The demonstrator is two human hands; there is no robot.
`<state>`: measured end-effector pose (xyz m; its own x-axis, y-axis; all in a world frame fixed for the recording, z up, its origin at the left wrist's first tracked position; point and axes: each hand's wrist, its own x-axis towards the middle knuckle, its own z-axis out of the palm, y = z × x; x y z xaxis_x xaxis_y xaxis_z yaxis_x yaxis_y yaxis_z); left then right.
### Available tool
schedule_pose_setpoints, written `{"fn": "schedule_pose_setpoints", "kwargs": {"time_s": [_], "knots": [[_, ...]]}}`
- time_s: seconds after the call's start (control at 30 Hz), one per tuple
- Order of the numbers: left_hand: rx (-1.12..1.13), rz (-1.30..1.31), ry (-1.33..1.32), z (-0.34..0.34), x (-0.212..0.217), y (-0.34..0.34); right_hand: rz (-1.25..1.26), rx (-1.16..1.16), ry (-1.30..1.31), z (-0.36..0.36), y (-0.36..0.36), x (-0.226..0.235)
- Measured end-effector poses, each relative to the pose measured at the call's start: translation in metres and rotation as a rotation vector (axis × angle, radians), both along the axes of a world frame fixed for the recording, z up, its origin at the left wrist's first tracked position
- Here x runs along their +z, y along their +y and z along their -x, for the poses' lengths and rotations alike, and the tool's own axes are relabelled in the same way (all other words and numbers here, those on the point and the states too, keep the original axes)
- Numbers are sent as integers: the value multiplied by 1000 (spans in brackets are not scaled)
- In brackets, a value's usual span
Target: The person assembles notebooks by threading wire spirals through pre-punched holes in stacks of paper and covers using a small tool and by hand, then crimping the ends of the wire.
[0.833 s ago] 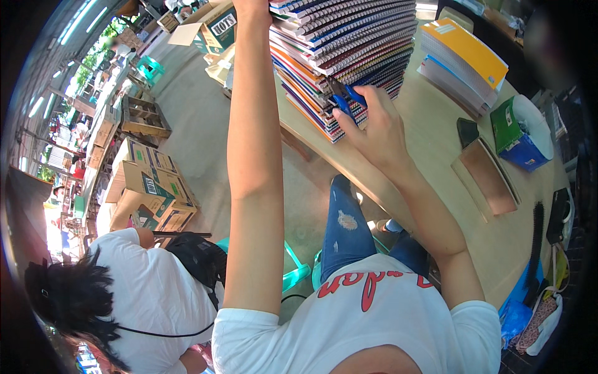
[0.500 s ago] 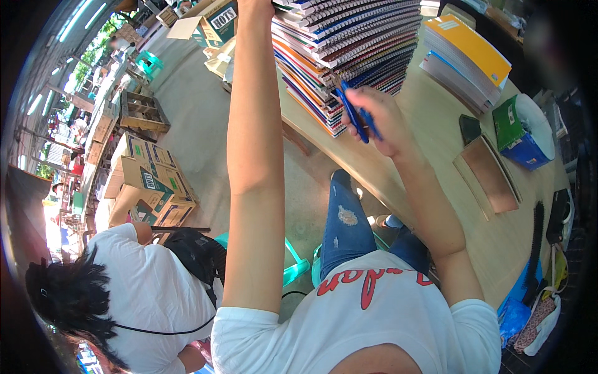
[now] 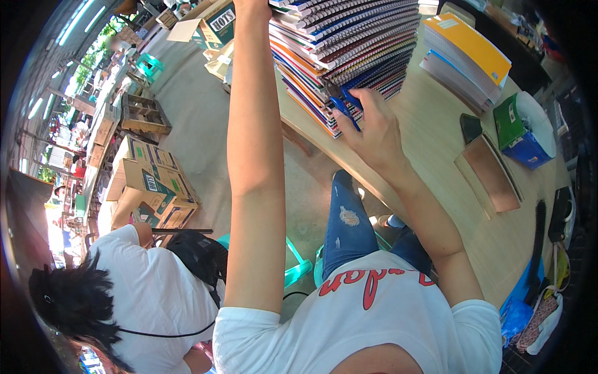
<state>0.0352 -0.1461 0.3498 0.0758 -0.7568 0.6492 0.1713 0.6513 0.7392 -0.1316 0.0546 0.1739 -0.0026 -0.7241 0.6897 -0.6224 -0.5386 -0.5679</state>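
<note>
A tall stack of spiral-bound notebooks (image 3: 355,40) stands on the table, its coil edges facing me. My right hand (image 3: 376,128) grips blue-handled pliers (image 3: 340,105), fingers round the spread handles. The metal jaws meet the coils low on the stack's near side; whether they bite on a wire I cannot tell. My left arm reaches up along the left of the stack. At the top edge my left hand (image 3: 252,6) is mostly cut off beside the upper notebooks, its fingers hidden.
Right of the stack lies a smaller pile of notebooks with a yellow cover (image 3: 468,47). Beyond it sit a green-and-blue container (image 3: 518,134) and a brown cardboard piece (image 3: 491,173). A person in white (image 3: 156,287) sits at left, near cardboard boxes (image 3: 152,187).
My right hand has turned, and the pliers' handles have spread wider. The jaws have moved slightly down and left against the coils. My left arm is nearly still.
</note>
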Motion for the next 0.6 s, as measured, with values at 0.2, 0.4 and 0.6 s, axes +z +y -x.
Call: {"fn": "schedule_pose_setpoints", "kwargs": {"time_s": [0.2,0.4,0.6], "knots": [[17,20,40,-8,1,3,-753,480,-693,4,-6,3],[24,38,45,-9,2,0,-202,111,-222,2,9,2],[-3,18,57,-5,0,0,-37,25,-69,1,6,-6]]}}
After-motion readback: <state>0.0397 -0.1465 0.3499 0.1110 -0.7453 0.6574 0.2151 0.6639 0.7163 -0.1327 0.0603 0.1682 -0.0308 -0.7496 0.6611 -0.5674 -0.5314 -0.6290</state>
